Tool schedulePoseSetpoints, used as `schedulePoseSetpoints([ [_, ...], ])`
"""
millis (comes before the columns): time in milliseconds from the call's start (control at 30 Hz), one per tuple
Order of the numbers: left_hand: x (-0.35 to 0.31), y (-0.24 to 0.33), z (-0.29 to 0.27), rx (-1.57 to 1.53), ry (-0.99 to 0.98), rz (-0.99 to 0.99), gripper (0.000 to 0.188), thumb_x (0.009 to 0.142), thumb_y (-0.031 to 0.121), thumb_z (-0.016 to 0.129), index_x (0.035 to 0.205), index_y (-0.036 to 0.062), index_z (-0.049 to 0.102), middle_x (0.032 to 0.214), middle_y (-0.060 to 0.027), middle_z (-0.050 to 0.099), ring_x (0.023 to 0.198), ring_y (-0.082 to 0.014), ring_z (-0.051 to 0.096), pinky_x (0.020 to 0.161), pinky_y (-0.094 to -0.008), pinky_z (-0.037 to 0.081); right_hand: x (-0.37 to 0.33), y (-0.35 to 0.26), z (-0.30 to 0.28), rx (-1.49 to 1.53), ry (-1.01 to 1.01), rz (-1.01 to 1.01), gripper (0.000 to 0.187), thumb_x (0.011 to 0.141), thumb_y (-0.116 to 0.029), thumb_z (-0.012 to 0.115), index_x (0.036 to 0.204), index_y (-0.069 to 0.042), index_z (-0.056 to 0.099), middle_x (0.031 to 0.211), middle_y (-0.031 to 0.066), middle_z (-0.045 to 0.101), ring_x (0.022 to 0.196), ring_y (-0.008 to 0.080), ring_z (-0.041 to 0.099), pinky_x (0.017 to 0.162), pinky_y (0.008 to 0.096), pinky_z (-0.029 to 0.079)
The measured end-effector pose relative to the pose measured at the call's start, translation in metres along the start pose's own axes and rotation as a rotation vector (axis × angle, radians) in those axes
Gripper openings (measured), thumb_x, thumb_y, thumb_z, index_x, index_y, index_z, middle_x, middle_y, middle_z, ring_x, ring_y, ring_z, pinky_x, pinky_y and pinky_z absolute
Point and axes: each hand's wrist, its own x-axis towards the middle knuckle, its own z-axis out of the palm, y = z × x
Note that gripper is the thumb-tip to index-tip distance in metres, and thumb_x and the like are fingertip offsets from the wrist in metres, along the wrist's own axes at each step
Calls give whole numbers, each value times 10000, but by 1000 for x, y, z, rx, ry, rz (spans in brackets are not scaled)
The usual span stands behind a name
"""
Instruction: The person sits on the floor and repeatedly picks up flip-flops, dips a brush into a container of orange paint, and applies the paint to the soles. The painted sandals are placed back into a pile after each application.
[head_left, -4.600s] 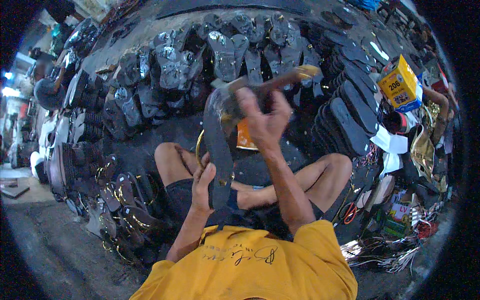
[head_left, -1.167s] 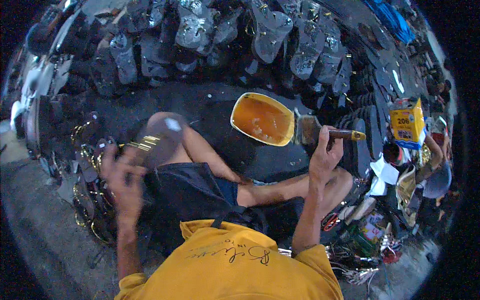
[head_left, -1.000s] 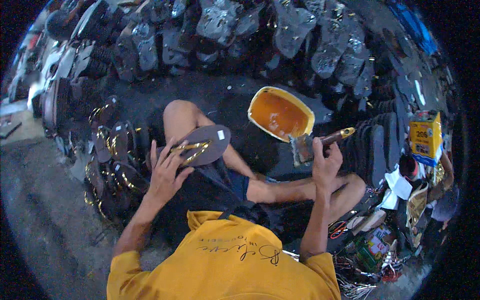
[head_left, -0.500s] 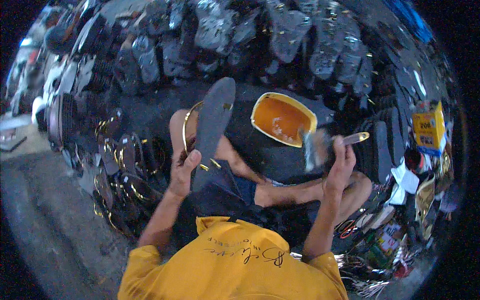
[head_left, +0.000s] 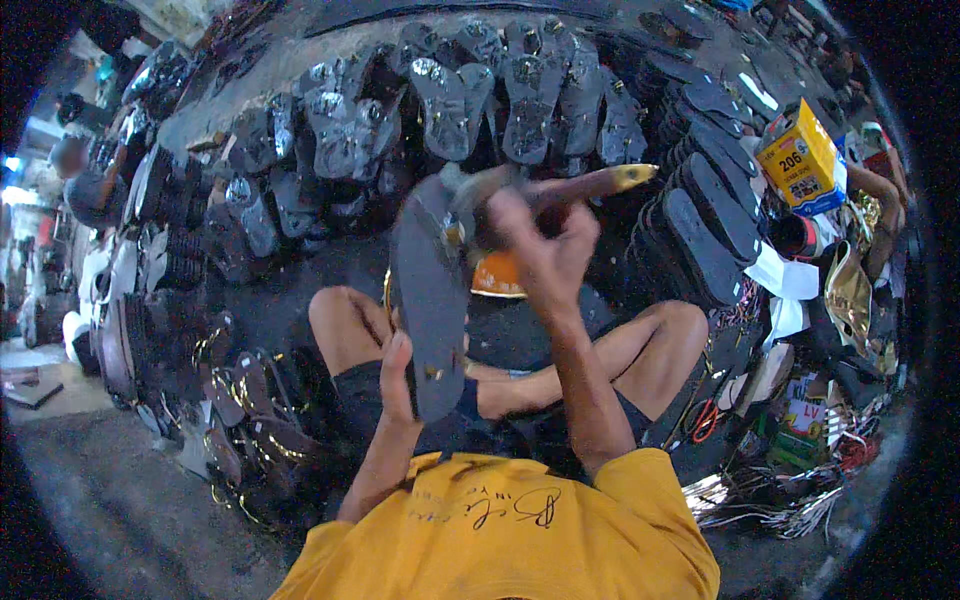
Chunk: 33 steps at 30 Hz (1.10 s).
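Note:
My left hand (head_left: 397, 385) grips a dark grey sandal sole (head_left: 428, 320) by its lower left edge, thumb on its flat face. The sole stands nearly upright, with gold strap pieces showing at its edge and through its face. In my right hand (head_left: 550, 245) is a paintbrush (head_left: 600, 186) with a yellow-tipped handle. The brush's bristle end is blurred and lies at the sole's upper right, on or just over the face. Behind my right wrist, a cream-rimmed tub (head_left: 498, 294) holds orange liquid, mostly hidden by my hand and the sole.
Shiny coated soles (head_left: 530, 100) stand in a row across the far side. Stacked dark soles (head_left: 705, 235) rise at the right, beside a yellow box (head_left: 800, 165). Gold-strapped sandals (head_left: 255, 390) lie at the left. Orange-handled scissors (head_left: 705, 420) and loose cords (head_left: 780, 510) lie lower right.
My right hand has carried the brush from beside the tub, left and away from me, up to the sole. My left hand has turned the sole more upright. The head view has shifted.

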Motion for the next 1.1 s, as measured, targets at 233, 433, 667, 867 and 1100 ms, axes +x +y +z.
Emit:
schedulePoseSetpoints([
  [233, 4, -16, -22, 255, 28, 35, 654, 952, 451, 641, 1418, 20, 486, 1231, -165, 681, 1003, -257, 718, 874, -375, 602, 5, -15, 5, 147, 142, 65, 231, 871, -177, 834, 925, -21, 672, 879, 19, 685, 779, 57, 602, 690, 266, 498],
  [433, 36, 18, 5, -308, -191, 54, 563, 1046, 459, 497, 1448, 65, 493, 1267, -143, 674, 1029, -272, 717, 895, -416, 609, -45, -36, -13, 217, -119, 150, 313, 862, -171, 843, 1078, -4, 690, 986, 38, 731, 836, 85, 660, 774, 255, 536],
  [667, 57, 5, -1, -299, -308, 163, 543, 1094, 482, 386, 1432, 84, 535, 1294, -135, 668, 1124, -291, 688, 970, -456, 590, -81, -30, 3, -257, -149, -260, 280, 780, -222, 889, 931, -35, 746, 864, 84, 754, 742, 204, 729, 706, 330, 576],
  [867, 55, -8, -9, -335, -156, -13, 634, 1072, 555, 411, 1429, 44, 530, 1322, -151, 663, 1176, -304, 669, 1001, -456, 574, -71, -29, 6, -133, -137, -333, 287, 768, -232, 907, 928, -49, 755, 814, 73, 748, 711, 210, 720, 681, 336, 570],
  [1100, 54, 6, 14, -316, -122, 72, 544, 1089, 477, 410, 1385, 53, 577, 1253, -133, 706, 1050, -266, 727, 902, -435, 621, -58, -16, -2, -172, -116, -275, 257, 831, -194, 860, 969, -17, 735, 891, 112, 758, 783, 182, 722, 727, 305, 563],
])
